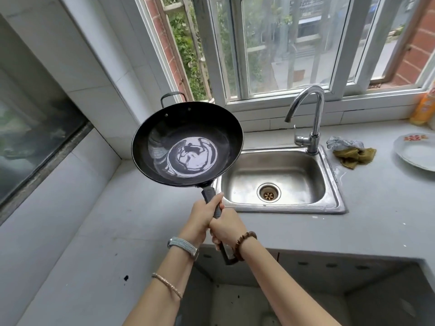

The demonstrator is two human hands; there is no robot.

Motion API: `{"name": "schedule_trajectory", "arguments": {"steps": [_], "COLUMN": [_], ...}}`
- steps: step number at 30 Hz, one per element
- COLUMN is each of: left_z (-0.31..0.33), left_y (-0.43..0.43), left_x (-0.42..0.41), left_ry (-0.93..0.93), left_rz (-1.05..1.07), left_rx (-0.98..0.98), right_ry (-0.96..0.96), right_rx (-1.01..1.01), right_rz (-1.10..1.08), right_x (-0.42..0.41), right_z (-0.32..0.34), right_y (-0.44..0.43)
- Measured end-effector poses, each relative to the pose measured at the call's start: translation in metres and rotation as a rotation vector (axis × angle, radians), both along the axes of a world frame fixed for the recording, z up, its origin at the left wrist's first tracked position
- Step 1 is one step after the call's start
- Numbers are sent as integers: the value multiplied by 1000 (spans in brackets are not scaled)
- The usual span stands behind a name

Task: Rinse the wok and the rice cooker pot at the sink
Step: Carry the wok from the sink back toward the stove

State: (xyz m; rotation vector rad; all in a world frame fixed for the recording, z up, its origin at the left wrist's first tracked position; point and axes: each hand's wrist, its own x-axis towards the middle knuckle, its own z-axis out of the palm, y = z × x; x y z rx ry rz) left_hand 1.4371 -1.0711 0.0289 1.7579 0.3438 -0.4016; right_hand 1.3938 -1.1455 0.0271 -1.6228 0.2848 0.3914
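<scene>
A black wok (pixel 188 128) with a shallow pool of water in its bottom is held in the air, above the counter just left of the steel sink (pixel 329 184). Both hands grip its long dark handle: my left hand (pixel 202 216) nearer the bowl, my right hand (pixel 227 228) just behind it. The wok's small loop handle points toward the window. The sink basin holds nothing, and no water runs from the chrome faucet (pixel 310 114) behind it. No rice cooker pot is in view.
Crumpled cloths (pixel 353 152) lie on the grey counter right of the faucet. A white plate (pixel 416 152) sits at the far right, with an orange bottle (pixel 423 107) on the window sill above it. A tiled wall and a dark glass panel stand to the left.
</scene>
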Motion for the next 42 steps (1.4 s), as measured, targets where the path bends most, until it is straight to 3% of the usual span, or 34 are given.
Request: {"name": "schedule_trajectory", "arguments": {"steps": [7, 19, 31, 42], "left_z": [-8, -15, -9, -9], "left_y": [38, 91, 4, -87], "left_x": [-52, -171, -260, -422], "left_ry": [-17, 0, -41, -27], "left_rz": [-68, -283, -576, -939], "left_rx": [-89, -177, -181, -148], "right_ry": [-63, 37, 42, 95], "right_rx": [-200, -105, -86, -123], "right_rz": [-36, -263, -591, -985], "right_x": [-55, -187, -291, -464], "right_z": [-7, -13, -5, 1], "right_y": [40, 104, 40, -19]}}
